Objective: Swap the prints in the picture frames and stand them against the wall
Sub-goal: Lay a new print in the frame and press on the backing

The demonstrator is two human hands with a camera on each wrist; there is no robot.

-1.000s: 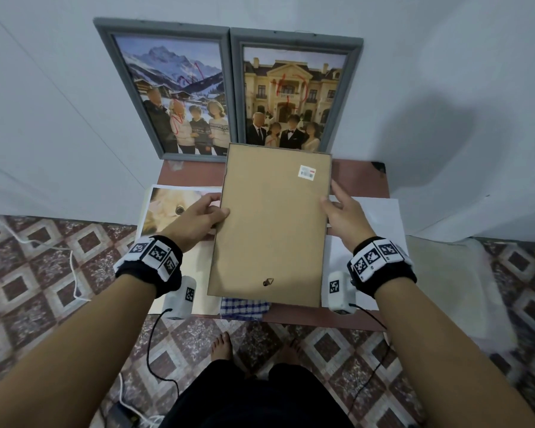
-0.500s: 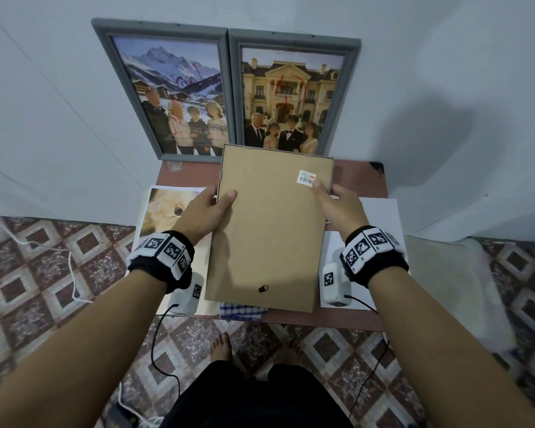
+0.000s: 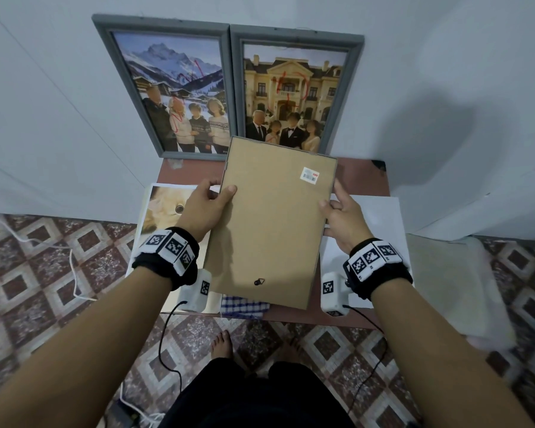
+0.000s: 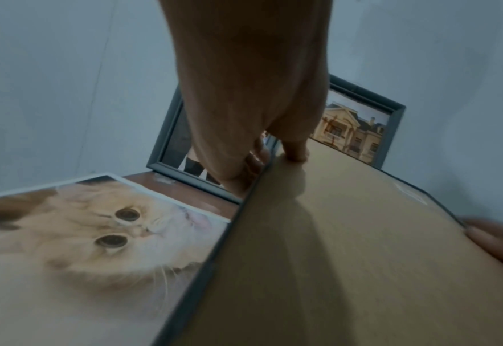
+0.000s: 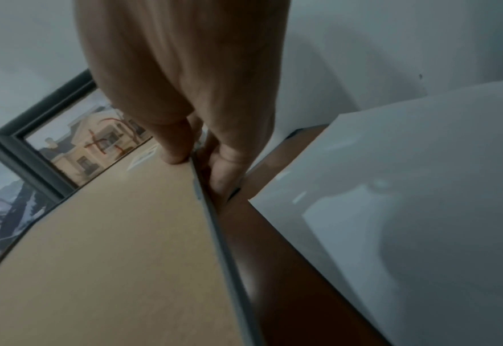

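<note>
Nearest, both hands hold a third picture frame (image 3: pixel 272 223), brown backing up, above the bench (image 3: pixel 362 177): the left hand (image 3: pixel 204 208) has its fingers clamped on the left edge, the right hand (image 3: pixel 342 214) pinches the right edge. A cat print (image 3: pixel 164 208) lies at left and a white sheet (image 3: pixel 380 211) at right. Two grey frames (image 3: pixel 229 88) stand against the far wall; judged next: turn the held frame upright, lean it beside them.
</note>
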